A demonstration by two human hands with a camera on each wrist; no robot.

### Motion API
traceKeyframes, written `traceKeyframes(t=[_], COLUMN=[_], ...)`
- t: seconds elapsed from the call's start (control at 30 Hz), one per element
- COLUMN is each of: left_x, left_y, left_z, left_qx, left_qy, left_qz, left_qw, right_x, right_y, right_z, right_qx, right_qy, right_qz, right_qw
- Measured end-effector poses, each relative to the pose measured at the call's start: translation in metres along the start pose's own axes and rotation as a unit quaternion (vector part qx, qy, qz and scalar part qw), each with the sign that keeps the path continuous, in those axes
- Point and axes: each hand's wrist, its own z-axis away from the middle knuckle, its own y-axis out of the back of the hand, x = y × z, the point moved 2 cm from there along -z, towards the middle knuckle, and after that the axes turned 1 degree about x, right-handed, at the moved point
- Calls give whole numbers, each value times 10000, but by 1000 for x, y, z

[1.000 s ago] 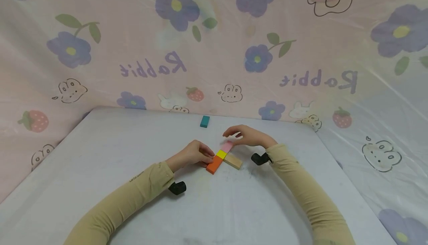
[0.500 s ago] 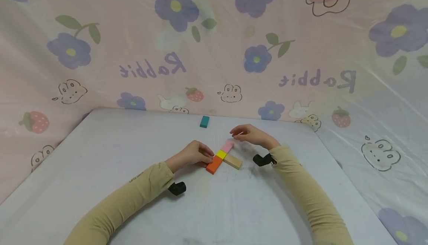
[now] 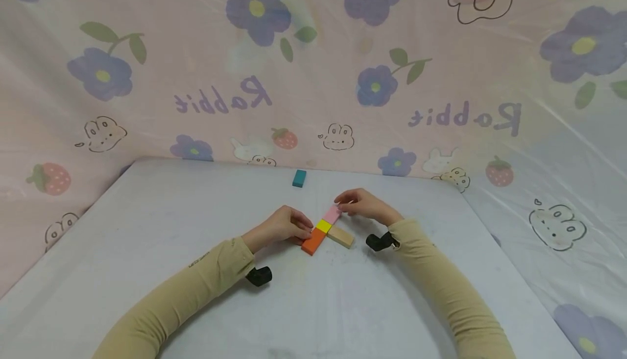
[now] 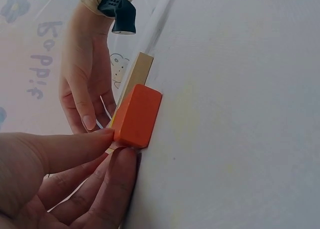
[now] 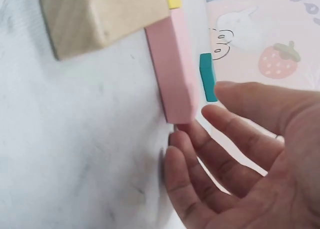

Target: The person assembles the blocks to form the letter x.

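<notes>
An orange block (image 3: 313,242), a small yellow block (image 3: 323,226) and a pink block (image 3: 331,216) lie end to end in a slanting row. A plain wooden block (image 3: 340,236) branches off near the yellow one. My left hand (image 3: 281,224) rests at the left side of the orange block, its thumb and index fingertips against it in the left wrist view. At the far end of the pink block is my right hand (image 3: 364,205). Its loosely bent fingers touch that end in the right wrist view, the thumb held apart.
A teal block (image 3: 299,178) lies alone near the back edge of the white table (image 3: 196,201). Behind stands a patterned curtain (image 3: 313,76). Black wrist cameras (image 3: 259,276) hang beneath both sleeves, close over the tabletop.
My right hand drew back from the pink block to the right, then came back to its far end. The left hand and all the blocks stay where they were.
</notes>
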Motion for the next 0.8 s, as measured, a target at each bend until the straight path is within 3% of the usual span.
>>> traceKeyframes(t=[0.4, 0.8], left_x=[-1, 0], left_y=[0, 2], left_z=[0, -1], left_qx=[32, -95], left_qy=[21, -58], left_qz=[9, 61], left_qw=[10000, 9999], right_x=[-3, -3], right_y=[-7, -9], right_z=[-1, -1], right_qx=[158, 193], right_qy=[117, 4], right_qz=[323, 211], right_qw=[9993, 9996])
